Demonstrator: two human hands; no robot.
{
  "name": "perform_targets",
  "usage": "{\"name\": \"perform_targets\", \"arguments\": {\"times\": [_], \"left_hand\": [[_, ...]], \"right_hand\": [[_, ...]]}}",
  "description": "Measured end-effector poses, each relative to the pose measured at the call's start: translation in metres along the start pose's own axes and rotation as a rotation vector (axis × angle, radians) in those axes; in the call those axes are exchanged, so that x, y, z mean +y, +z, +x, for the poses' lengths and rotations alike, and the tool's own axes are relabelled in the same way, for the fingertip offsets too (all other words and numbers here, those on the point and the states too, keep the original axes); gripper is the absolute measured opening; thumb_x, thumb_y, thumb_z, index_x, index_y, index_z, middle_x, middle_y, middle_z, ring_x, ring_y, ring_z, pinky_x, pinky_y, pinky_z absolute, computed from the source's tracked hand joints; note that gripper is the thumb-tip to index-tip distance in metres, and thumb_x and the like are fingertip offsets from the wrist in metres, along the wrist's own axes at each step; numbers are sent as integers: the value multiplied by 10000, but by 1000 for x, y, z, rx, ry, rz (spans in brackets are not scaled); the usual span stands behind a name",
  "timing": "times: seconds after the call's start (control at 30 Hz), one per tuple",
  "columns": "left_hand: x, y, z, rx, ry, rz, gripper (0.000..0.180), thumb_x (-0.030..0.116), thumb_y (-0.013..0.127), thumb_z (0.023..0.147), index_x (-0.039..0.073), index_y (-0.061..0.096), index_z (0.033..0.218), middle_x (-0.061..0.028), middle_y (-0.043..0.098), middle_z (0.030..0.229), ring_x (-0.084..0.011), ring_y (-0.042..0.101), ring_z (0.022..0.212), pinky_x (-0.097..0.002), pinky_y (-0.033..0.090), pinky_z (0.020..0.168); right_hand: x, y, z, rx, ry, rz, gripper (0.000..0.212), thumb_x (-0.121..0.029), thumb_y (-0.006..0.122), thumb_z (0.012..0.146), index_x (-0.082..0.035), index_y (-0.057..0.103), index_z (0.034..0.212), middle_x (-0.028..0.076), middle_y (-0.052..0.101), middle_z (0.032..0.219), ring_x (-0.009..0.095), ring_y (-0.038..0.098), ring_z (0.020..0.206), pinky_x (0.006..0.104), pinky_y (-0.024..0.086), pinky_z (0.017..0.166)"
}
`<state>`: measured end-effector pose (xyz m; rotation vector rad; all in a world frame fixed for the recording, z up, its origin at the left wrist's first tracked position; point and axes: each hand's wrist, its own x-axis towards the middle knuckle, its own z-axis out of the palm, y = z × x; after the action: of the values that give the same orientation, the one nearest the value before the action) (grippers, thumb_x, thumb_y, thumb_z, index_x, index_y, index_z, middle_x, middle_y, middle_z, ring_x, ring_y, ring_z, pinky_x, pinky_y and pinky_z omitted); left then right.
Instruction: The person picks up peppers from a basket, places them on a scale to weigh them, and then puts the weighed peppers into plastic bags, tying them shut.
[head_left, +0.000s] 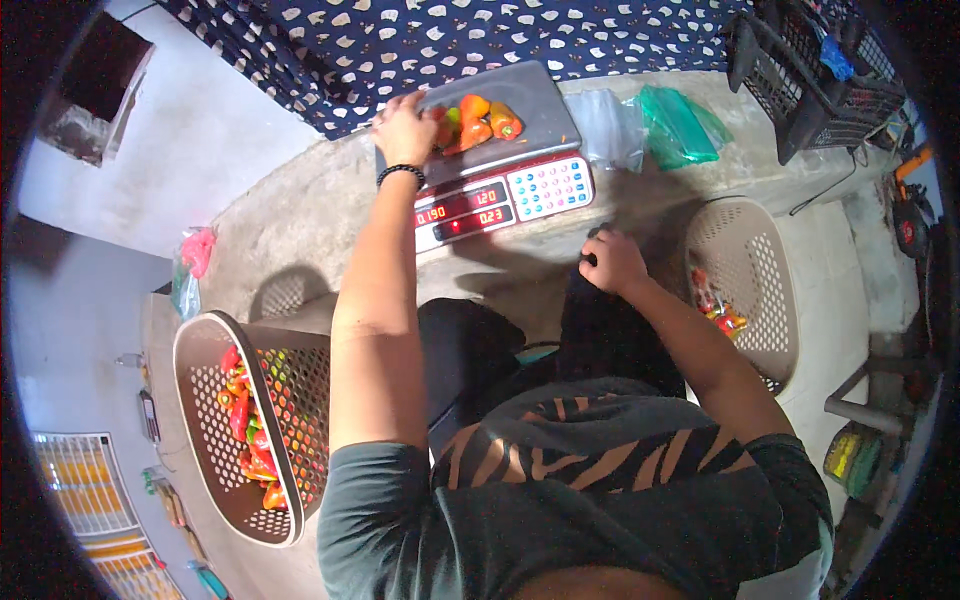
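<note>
My left hand, with a dark beaded bracelet at the wrist, reaches onto the left part of the grey pan of a digital scale. Its fingers are spread and curved beside several orange, red and green peppers; what lies under the palm is hidden. Red digits glow on the scale's front panel, with a keypad at its right. My right hand rests by my dark-trousered knee, fingers curled in. Something dark shows between those fingers, and I cannot make out whether it is held or is the trousers behind.
A beige perforated basket of peppers stands at my left, and another basket with fewer peppers at my right. Clear bags and green plastic bags lie right of the scale. Black crates stand at the far right; patterned cloth hangs behind.
</note>
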<state>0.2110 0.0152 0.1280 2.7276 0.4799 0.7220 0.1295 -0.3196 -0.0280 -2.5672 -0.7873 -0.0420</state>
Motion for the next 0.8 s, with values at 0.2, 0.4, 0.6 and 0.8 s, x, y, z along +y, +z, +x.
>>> {"name": "perform_targets", "arguments": {"times": [0.2,0.4,0.6,0.8], "left_hand": [[-43,6,-12,-90,-145,175,415,337,612,752,246,595,1157,-136,553,1176,-324,507,1106,-453,386,924],[-17,16,-29,-69,-122,86,418,357,624,752,268,591,1160,-125,542,1176,-364,481,1110,-480,372,925],[13,24,-34,7,157,-18,370,261,622,720,208,637,1085,-109,531,1190,-346,409,1160,-479,318,957],[27,32,-42,-40,224,-21,322,248,629,734,194,647,1051,-156,488,1234,-350,372,1195,-504,299,961]], "right_hand": [[-2,1,3,-8,-20,-7,224,-281,654,639,-119,624,791,100,559,899,308,526,947,475,455,753],[1,1,2,-15,-2,-2,214,-285,648,644,-119,629,778,95,564,893,305,528,924,483,448,739],[-4,-5,2,-17,13,12,207,-288,639,653,-119,636,771,94,569,862,303,545,895,477,453,742],[-5,-7,0,24,-1,-8,167,-249,666,650,-138,634,771,58,581,826,281,555,851,430,459,715]]}}
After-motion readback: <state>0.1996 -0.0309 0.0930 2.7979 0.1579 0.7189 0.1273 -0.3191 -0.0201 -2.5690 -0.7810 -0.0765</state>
